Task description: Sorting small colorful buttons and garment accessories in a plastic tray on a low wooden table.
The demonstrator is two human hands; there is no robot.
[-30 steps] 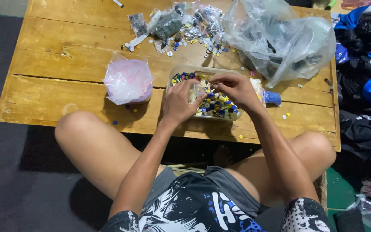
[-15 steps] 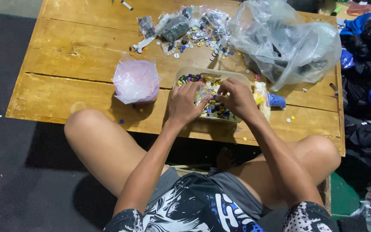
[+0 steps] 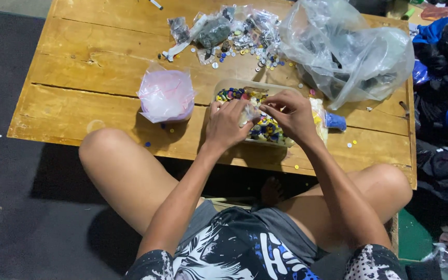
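Note:
A clear plastic tray [image 3: 223, 84] full of many-coloured buttons [image 3: 265, 129] sits near the front edge of a low wooden table [image 3: 79, 57]. Both hands hover over it. My left hand [image 3: 226, 124] and my right hand [image 3: 289, 114] together pinch a small clear plastic packet [image 3: 249, 111] just above the buttons. The fingers hide most of the packet, and I cannot tell what it holds.
A pink-tinted plastic bag [image 3: 166, 96] stands left of the tray. A large crumpled clear bag [image 3: 348, 52] lies at the right, with small packets and loose buttons [image 3: 234, 36] behind. A blue object [image 3: 335, 121] sits beside the tray. Clothes [image 3: 447, 103] pile up right of the table.
The hands stay over the tray, closing together on the small packet. The view has shifted slightly, so the table sits a little lower in the picture.

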